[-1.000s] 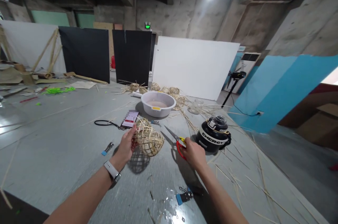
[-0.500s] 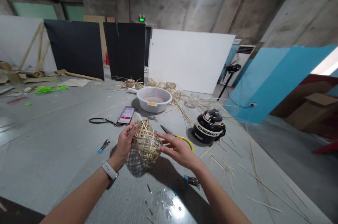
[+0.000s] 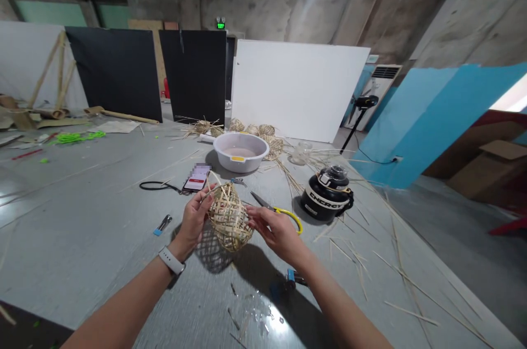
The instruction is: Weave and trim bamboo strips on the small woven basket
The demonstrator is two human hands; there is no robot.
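A small round basket woven of pale bamboo strips point(image 3: 229, 216) is held up above the grey table point(image 3: 82, 217). My left hand point(image 3: 193, 223) grips its left side, fingers curled on the weave and a loose strip end. My right hand point(image 3: 275, 229) touches the basket's right side with fingertips pressed against the strips. Just behind my right hand, scissors with yellow handles point(image 3: 280, 210) lie on the table.
A black jug point(image 3: 328, 194) stands to the right. Farther back sit a white basin point(image 3: 239, 151), a phone point(image 3: 196, 178) with a black cord and more woven baskets point(image 3: 263, 132). A blue-tipped tool point(image 3: 163, 224) lies left, a blue clip point(image 3: 295, 277) lies near. Bamboo strips point(image 3: 370, 277) litter the right.
My right hand has let go of the scissors, left them on the table and come to the basket's right side. The basket has risen a little between both hands.
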